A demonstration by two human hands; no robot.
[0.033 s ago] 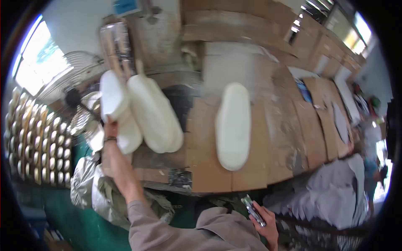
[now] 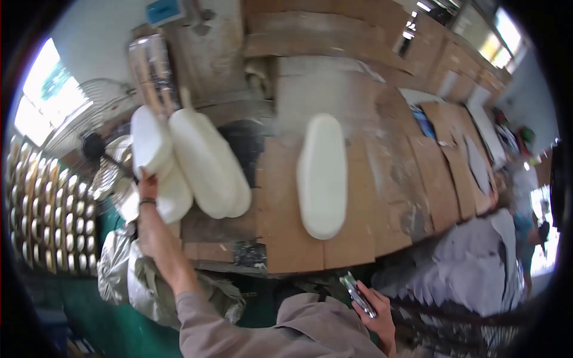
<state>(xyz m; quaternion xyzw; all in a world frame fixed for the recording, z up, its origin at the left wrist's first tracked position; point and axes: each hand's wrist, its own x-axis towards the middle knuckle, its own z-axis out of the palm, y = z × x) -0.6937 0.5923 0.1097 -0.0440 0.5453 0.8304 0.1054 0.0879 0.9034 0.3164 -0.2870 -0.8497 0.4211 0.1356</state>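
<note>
Three white oblong foam pieces sit on the cardboard-covered bench [image 2: 280, 238]. My left hand [image 2: 145, 182] reaches far out to the left and grips the leftmost white piece [image 2: 150, 143], fingers wrapped behind it so I cannot tell how they lie. It touches a second white piece [image 2: 209, 170] just to its right. The third white piece [image 2: 322, 176] lies well apart, further right. My right hand [image 2: 376, 310], near me, is closed around a small dark flat tool [image 2: 357, 294]
</note>
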